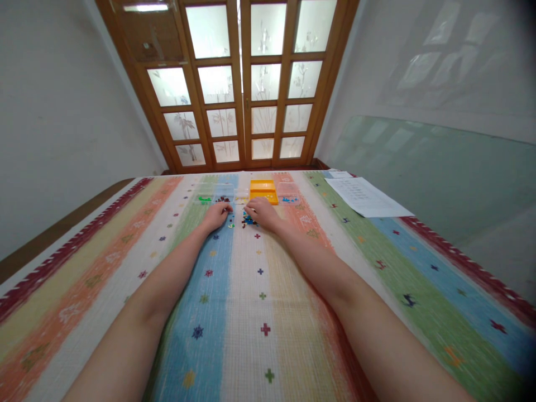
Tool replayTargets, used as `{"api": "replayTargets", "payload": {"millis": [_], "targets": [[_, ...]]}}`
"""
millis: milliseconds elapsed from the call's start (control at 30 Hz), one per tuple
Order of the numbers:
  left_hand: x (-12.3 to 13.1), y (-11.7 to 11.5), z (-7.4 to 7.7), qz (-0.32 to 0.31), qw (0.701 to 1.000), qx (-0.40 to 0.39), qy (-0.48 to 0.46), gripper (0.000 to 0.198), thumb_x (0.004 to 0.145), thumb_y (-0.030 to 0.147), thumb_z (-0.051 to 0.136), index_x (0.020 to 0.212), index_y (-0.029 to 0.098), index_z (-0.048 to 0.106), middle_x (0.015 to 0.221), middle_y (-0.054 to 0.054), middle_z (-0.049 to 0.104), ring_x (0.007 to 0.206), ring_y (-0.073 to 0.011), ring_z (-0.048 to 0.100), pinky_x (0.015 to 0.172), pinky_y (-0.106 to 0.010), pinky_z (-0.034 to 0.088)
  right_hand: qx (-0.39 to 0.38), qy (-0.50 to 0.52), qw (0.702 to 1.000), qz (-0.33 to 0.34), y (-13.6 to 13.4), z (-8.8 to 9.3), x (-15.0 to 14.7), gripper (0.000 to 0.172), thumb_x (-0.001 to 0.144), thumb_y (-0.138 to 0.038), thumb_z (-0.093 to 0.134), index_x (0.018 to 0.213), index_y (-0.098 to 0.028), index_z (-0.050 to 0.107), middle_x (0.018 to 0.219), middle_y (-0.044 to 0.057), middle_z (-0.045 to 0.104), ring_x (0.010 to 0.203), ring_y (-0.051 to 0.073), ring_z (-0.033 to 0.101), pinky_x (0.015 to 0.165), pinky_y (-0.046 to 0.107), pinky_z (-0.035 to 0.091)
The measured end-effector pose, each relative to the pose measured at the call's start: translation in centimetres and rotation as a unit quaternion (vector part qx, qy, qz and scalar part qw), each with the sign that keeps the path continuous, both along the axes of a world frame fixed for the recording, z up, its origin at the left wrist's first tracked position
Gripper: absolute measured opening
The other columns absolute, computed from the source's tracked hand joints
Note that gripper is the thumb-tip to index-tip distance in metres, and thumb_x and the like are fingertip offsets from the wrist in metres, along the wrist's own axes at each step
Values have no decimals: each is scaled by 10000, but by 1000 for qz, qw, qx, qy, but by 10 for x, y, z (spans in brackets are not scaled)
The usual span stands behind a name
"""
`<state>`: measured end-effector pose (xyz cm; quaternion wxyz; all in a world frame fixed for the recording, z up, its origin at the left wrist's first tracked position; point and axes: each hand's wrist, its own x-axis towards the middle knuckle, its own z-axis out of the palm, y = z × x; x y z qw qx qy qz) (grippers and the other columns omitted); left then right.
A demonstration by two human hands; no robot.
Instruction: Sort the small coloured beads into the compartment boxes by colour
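My left hand rests on the cloth with its fingers curled together; whatever they hold, if anything, is too small to make out. Just beyond it, a clear tray contains green pieces and dark brown pieces. My right hand has its fingertips drawn together above a small heap of mixed blue, brown and black pieces. What lies between those fingers is hidden. Between the hands, a few loose small pieces lie on the cloth.
An open orange box stands behind my right hand. To its right, a clear tray has blue pieces in it. Printed paper sheets lie at the table's far right. A striped tablecloth covers the table; wooden glass doors stand beyond.
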<state>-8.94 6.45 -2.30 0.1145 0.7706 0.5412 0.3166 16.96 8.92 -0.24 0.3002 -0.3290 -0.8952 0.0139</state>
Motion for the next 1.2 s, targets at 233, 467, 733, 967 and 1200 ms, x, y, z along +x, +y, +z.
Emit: {"api": "replayTargets", "payload": {"millis": [233,467,733,967,1200], "targets": [[-17,-3,13,-138,987,-82,-8,192,817,330,712,932,194,787,927,-50,732,853,-205,634,814,-320,505,-39,-21,995,87,-12,2,-10,281,1099,-303,573,1036,-183,819,1112,106,776,1060,228,646,991,370,433],[-20,-2,22,-187,980,-61,9,183,813,367,762,908,220,814,982,-69,712,1007,-239,653,984,-368,495,-45,-51,987,149,-8,-4,-11,301,1098,-280,544,1232,-234,809,1357,97,737,1268,241,627,1134,417,446],[-22,-2,9,-60,985,-92,-134,248,867,440,682,870,198,737,811,-30,719,722,-171,630,726,-283,511,-24,-114,978,175,-4,-16,-21,358,1113,-283,501,1365,-247,753,1481,86,680,1419,257,556,1223,466,388],[-23,-5,18,-78,984,-114,-110,202,799,402,695,819,203,725,794,-24,707,725,-171,612,692,-269,488,-18,-123,979,163,-2,-19,-20,352,1102,-266,520,1366,-210,746,1447,114,698,1388,243,586,1195,430,405],[-35,-15,51,-161,944,-287,-25,288,629,428,893,703,208,722,628,7,665,559,-145,573,523,-231,413,-13,-120,979,163,-4,-13,-18,326,1095,-264,519,1266,-193,788,1368,128,728,1290,252,625,1132,422,444]]}}
